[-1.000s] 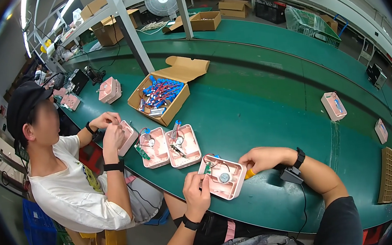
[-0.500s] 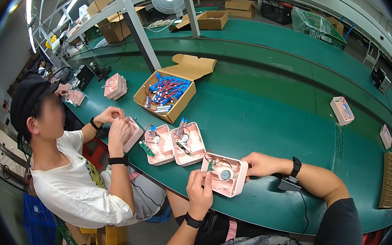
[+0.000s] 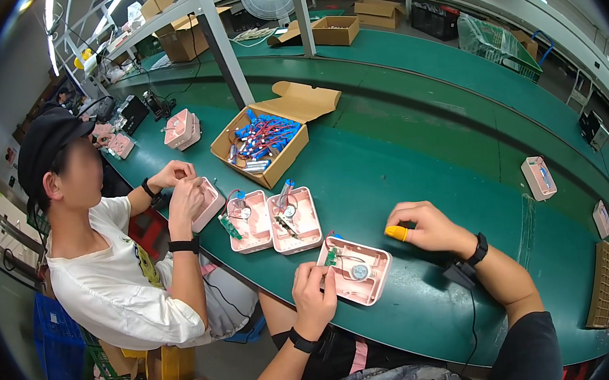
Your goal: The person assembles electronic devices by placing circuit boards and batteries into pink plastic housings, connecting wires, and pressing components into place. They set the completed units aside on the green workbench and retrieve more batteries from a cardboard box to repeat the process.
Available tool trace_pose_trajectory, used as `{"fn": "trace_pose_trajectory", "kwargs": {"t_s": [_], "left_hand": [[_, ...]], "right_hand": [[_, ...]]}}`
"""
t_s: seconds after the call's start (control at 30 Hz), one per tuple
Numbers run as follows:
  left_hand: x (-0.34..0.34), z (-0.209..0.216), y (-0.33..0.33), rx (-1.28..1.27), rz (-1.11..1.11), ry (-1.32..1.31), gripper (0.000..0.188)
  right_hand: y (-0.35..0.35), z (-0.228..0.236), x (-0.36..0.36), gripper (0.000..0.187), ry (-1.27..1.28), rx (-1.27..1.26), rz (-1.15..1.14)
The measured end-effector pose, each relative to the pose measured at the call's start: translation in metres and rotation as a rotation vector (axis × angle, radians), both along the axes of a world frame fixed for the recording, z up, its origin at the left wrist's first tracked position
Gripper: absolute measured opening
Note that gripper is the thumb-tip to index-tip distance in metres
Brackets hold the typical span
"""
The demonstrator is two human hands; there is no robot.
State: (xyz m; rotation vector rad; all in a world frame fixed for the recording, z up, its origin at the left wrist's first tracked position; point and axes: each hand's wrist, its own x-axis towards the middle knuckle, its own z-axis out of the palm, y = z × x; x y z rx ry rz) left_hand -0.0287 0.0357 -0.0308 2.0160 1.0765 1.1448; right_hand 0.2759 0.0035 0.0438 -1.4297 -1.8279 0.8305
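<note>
A pink plastic housing lies on the table in front of me, with a round metal-faced part inside. A small green circuit board on wires sits at its left end. My left hand is closed on the housing's left wall, thumb inside, just below the board. My right hand hovers to the right of the housing, apart from it. Its fingers are loosely bent, a yellow finger cot covers one tip, and nothing shows in them. Two more pink housings with boards and blue cells stand to the left.
An open cardboard box of blue wired cells stands beyond the housings. At left a co-worker handles another pink housing. Further housings lie at far right, near a brown gridded tray. A small black device hangs by my right wrist.
My right hand has let go of the housing's right side and moved up and away to the right. My left hand keeps its hold. The view has shifted slightly.
</note>
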Motion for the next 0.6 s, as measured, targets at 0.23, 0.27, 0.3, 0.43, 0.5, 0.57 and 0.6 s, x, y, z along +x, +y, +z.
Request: {"fn": "trace_pose_trajectory", "kwargs": {"t_s": [0.23,0.27,0.3,0.43,0.5,0.57,0.6], "left_hand": [[0.004,0.004,-0.004,0.238,-0.015,0.178,0.007],[0.004,0.004,-0.004,0.236,-0.014,0.180,0.007],[0.005,0.005,-0.004,0.242,-0.019,0.184,0.007],[0.004,0.007,-0.005,0.262,-0.024,0.194,0.008],[0.005,0.006,-0.006,0.281,-0.038,0.196,0.007],[0.005,0.005,-0.006,0.271,-0.050,0.193,0.007],[0.005,0.005,-0.005,0.262,-0.057,0.190,0.007]], "right_hand": [[-0.022,-0.015,-0.064,0.031,-0.452,0.278,0.127],[-0.023,-0.016,-0.064,0.031,-0.450,0.277,0.128],[-0.023,-0.018,-0.063,0.032,-0.406,0.219,0.133],[-0.023,-0.017,-0.064,0.035,-0.355,0.128,0.165],[-0.025,-0.015,-0.063,0.035,-0.431,0.175,0.186],[-0.025,-0.016,-0.061,0.035,-0.385,0.157,0.184],[-0.024,-0.016,-0.060,0.035,-0.339,0.141,0.188]]}}
